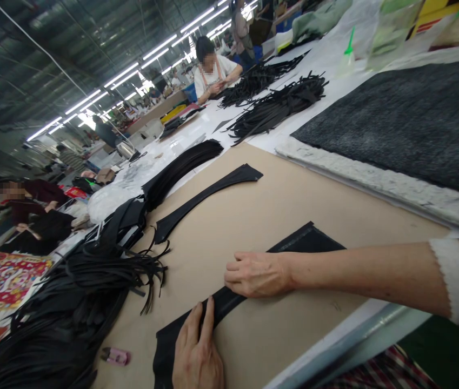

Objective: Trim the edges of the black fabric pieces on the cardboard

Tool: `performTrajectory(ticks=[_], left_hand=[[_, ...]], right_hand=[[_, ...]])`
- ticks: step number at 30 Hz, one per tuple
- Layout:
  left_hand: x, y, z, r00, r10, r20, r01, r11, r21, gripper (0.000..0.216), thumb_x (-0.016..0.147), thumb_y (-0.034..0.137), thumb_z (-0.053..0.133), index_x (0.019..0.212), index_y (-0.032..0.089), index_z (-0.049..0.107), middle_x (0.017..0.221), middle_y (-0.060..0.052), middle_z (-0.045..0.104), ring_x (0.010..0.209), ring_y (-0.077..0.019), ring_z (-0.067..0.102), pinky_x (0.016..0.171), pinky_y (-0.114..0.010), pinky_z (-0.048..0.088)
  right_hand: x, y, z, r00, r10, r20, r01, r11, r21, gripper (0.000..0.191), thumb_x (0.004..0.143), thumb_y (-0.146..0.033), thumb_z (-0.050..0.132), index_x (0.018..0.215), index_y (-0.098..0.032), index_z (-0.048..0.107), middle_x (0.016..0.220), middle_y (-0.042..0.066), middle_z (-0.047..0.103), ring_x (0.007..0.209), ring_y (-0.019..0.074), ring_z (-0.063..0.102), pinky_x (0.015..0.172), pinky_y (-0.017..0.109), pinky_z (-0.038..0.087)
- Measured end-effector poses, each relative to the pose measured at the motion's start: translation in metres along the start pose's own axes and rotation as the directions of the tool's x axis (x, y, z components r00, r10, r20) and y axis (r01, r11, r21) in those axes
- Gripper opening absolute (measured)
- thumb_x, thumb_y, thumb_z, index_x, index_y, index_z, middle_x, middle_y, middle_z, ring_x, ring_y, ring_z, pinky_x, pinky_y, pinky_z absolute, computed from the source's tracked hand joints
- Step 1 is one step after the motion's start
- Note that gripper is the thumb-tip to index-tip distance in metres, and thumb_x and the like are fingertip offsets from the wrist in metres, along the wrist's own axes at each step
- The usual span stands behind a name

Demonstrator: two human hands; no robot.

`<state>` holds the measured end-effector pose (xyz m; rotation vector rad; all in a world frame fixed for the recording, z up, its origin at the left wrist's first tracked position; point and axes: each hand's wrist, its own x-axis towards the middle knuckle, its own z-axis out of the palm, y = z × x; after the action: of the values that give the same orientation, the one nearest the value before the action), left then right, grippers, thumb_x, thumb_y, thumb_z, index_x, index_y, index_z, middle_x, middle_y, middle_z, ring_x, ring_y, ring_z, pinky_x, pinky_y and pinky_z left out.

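One curved black sheet-material strip on smooth tan worktop, beneath bare left hand, fingers slightly parted, and right hand, fingers curled, any pinch hidden. Risks creasing under uneven pressure.

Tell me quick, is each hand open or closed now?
Left hand: open, laid on the black piece.
Right hand: curled over it; can't tell if gripping.

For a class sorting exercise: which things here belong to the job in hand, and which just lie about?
Belonging:
- curved black sheet-material piece under the left hand and right hand
- similar black piece
- flat tan surface beneath

Seemingly lying about:
- red-and-yellow printed sheet
- translucent bottle with green nozzle
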<state>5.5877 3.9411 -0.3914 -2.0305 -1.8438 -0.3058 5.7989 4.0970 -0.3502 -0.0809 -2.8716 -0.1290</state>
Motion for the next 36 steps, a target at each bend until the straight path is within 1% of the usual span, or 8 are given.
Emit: performTrajectory(ticks=[4, 7, 10, 15, 20, 24, 29, 36], left_hand=[[-0.001, -0.001, 0.001, 0.999, 0.050, -0.002, -0.050, 0.998, 0.033, 0.073, 0.084, -0.003, 0.042, 0.147, 0.032, 0.028, 0.125, -0.005, 0.059, 0.109, -0.0218, 0.057, 0.093, -0.039, 0.048], [0.002, -0.003, -0.002, 0.999, 0.039, 0.006, -0.040, 0.997, 0.063, 0.059, 0.083, -0.001, 0.044, 0.135, 0.026, 0.050, 0.123, -0.008, 0.059, 0.107, -0.0233, 0.057, 0.087, -0.039, 0.049], [0.011, -0.002, -0.006, 1.000, 0.027, -0.002, -0.027, 0.998, 0.064, 0.054, 0.081, -0.002, 0.044, 0.124, 0.026, 0.060, 0.129, -0.009, 0.054, 0.110, -0.0258, 0.055, 0.086, -0.040, 0.050], [0.026, 0.020, 0.000, 0.994, 0.091, -0.057, -0.098, 0.988, -0.116, 0.064, 0.083, 0.000, 0.040, 0.143, 0.021, 0.037, 0.120, -0.008, 0.060, 0.108, -0.0211, 0.057, 0.090, -0.036, 0.050], [0.023, 0.046, 0.011, 1.000, 0.014, -0.024, -0.017, 0.991, -0.131, 0.067, 0.085, -0.002, 0.038, 0.147, 0.022, 0.029, 0.121, -0.007, 0.061, 0.111, -0.0218, 0.056, 0.095, -0.037, 0.046], [0.023, 0.046, 0.009, 0.997, 0.056, -0.048, -0.060, 0.993, -0.099, 0.077, 0.085, -0.005, 0.039, 0.150, 0.030, 0.018, 0.122, -0.005, 0.060, 0.111, -0.0211, 0.056, 0.095, -0.037, 0.043], [0.029, 0.042, 0.006, 0.989, 0.147, -0.018, -0.148, 0.987, -0.064, 0.083, 0.082, -0.005, 0.041, 0.151, 0.031, 0.012, 0.118, -0.006, 0.060, 0.104, -0.0222, 0.057, 0.092, -0.038, 0.045], [0.031, 0.041, 0.008, 0.983, 0.186, -0.001, -0.186, 0.982, -0.013, 0.083, 0.081, -0.003, 0.042, 0.150, 0.033, 0.015, 0.116, -0.007, 0.060, 0.101, -0.0234, 0.057, 0.085, -0.040, 0.046]], right_hand=[[-0.006, -0.001, -0.003, 0.999, 0.019, 0.026, -0.019, 1.000, -0.003, 0.014, 0.096, -0.013, 0.060, 0.082, -0.012, 0.061, 0.086, 0.002, 0.049, 0.074, 0.0168, 0.044, 0.062, 0.034, 0.032], [-0.007, -0.001, -0.002, 1.000, 0.016, 0.008, -0.016, 1.000, 0.003, 0.016, 0.096, -0.013, 0.061, 0.080, -0.012, 0.061, 0.085, 0.002, 0.049, 0.074, 0.0165, 0.043, 0.063, 0.034, 0.031], [-0.007, -0.001, -0.001, 1.000, 0.012, 0.000, -0.012, 1.000, 0.006, 0.015, 0.095, -0.013, 0.063, 0.079, -0.013, 0.061, 0.086, 0.002, 0.050, 0.074, 0.0168, 0.043, 0.062, 0.034, 0.031], [-0.007, -0.003, 0.002, 1.000, 0.021, 0.003, -0.021, 1.000, 0.011, 0.015, 0.094, -0.014, 0.064, 0.079, -0.013, 0.062, 0.086, 0.002, 0.051, 0.074, 0.0171, 0.044, 0.063, 0.036, 0.030], [-0.010, 0.001, -0.001, 1.000, -0.009, -0.020, 0.010, 1.000, 0.016, 0.016, 0.093, -0.013, 0.066, 0.077, -0.013, 0.062, 0.085, 0.002, 0.052, 0.073, 0.0164, 0.044, 0.065, 0.036, 0.030], [-0.026, 0.014, -0.006, 0.995, -0.055, -0.082, 0.052, 0.998, -0.037, 0.015, 0.096, -0.013, 0.059, 0.081, -0.013, 0.062, 0.081, 0.003, 0.052, 0.073, 0.0168, 0.045, 0.066, 0.035, 0.030], [-0.053, 0.024, -0.014, 0.998, -0.036, -0.045, 0.033, 0.997, -0.067, 0.013, 0.097, -0.014, 0.056, 0.085, -0.012, 0.062, 0.083, 0.003, 0.052, 0.076, 0.0171, 0.045, 0.066, 0.034, 0.030], [-0.074, 0.024, -0.017, 0.999, 0.015, -0.032, -0.017, 0.999, -0.044, 0.006, 0.099, -0.017, 0.058, 0.100, -0.012, 0.060, 0.092, 0.003, 0.054, 0.081, 0.0170, 0.045, 0.066, 0.035, 0.030]])
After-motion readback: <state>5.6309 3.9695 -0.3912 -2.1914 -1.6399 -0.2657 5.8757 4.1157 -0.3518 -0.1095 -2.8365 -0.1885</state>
